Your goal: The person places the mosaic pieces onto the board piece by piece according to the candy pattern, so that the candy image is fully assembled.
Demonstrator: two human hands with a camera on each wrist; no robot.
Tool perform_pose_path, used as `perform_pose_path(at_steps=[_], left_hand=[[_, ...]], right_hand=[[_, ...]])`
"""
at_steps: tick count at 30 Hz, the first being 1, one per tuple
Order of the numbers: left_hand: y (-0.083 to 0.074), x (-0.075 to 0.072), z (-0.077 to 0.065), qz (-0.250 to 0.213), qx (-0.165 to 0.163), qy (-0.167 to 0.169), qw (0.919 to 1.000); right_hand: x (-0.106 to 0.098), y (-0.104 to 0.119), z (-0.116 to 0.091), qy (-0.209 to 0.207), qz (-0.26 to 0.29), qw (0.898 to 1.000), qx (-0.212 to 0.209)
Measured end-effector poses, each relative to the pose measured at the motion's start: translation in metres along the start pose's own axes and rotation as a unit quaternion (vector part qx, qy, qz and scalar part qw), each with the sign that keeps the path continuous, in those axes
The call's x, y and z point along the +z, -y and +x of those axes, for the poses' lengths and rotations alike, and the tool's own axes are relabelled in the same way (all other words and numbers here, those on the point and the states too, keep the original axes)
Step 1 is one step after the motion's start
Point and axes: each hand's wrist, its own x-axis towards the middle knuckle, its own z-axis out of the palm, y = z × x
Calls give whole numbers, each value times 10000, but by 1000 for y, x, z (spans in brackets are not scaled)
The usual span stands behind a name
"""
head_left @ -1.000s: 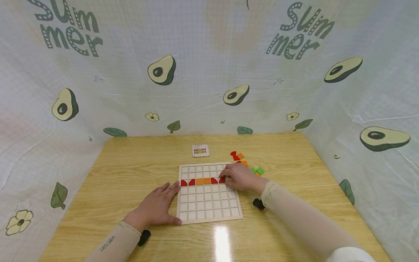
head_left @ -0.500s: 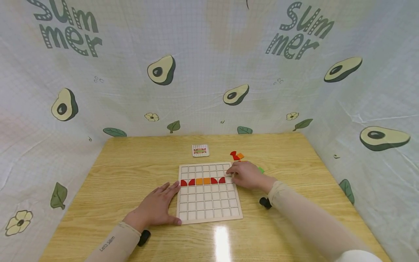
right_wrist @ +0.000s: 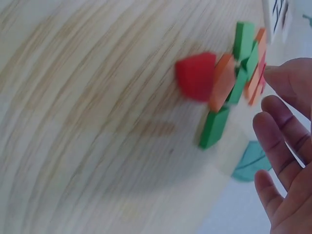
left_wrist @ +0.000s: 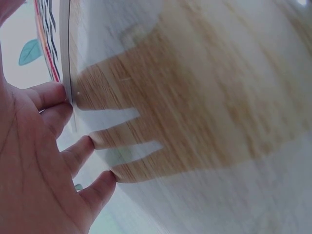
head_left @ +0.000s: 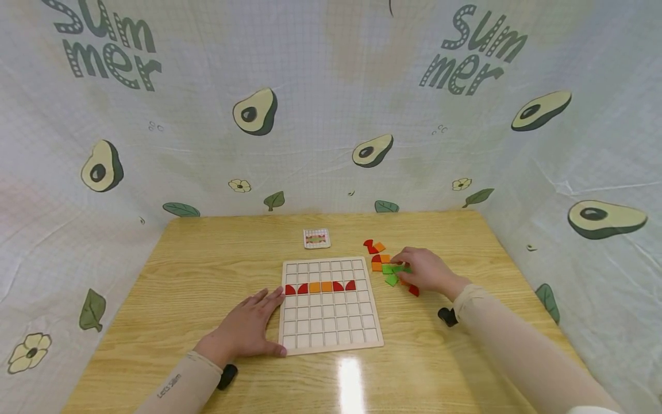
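A pale wooden grid board (head_left: 331,325) lies mid-table. Across one of its rows run several red curved-edge tiles (head_left: 350,285) and two orange square tiles (head_left: 315,287). Along the board's left edge rests my left hand (head_left: 245,325), fingers stretched out; the left wrist view has its fingertips at the board's side. My right hand (head_left: 426,269) hovers at the loose tiles right of the board, fingers loosely bent, with nothing seen between them. Nearest it in the right wrist view are a red tile (right_wrist: 196,76), an orange tile (right_wrist: 223,80) and a green tile (right_wrist: 214,127).
Beyond the board lies a small pattern card (head_left: 316,238) with a red and green design. More loose red and orange tiles (head_left: 380,246) lie near the board's far right corner. A printed cloth (head_left: 310,167) hangs around the wooden table (head_left: 217,247).
My right hand has left the red tile at the right of the row and moved right to the loose tiles, uncovering several of them. The left hand stays in place.
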Motion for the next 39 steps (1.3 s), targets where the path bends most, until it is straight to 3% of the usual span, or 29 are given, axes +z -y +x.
perform_pose_path(at_steps=[15,39], left_hand=[[0,0,0,-5,8,23,10000],[2,3,0,-96,81,-87,9999]], right_hand=[[5,-11,-26,57,108,9995,308],[12,-10,-27,21,-34,9993,362]])
